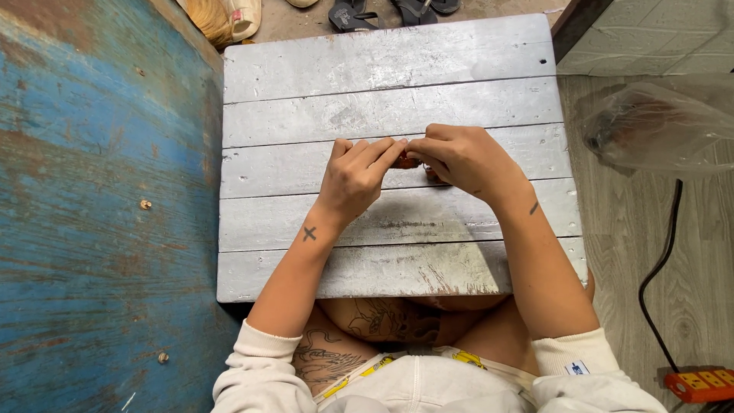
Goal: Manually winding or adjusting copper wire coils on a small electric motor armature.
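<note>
Head view, looking straight down. Grey plank table (397,69) filling centre of frame, boards running left to right. Left hand (355,177) and right hand (462,159) meeting at middle of frame, fingertips touching over third plank from top. Small reddish-brown object (407,161) pinched between the two sets of fingertips, mostly hidden; kind of object not clear. Both hands narrowed into a pinch on it, fingers curled inward, wrists resting low toward bottom of table. Object right at the join of the hands, under left fingertips and against right thumb side. Blue worn wooden surface (99,206) along left of frame. Clear plastic bag (657,126) with dark contents at upper right, well apart from hands. Black cable (664,260) running down right edge to orange power strip (699,382) in lower right corner. Sandals (382,11) at top edge.
</note>
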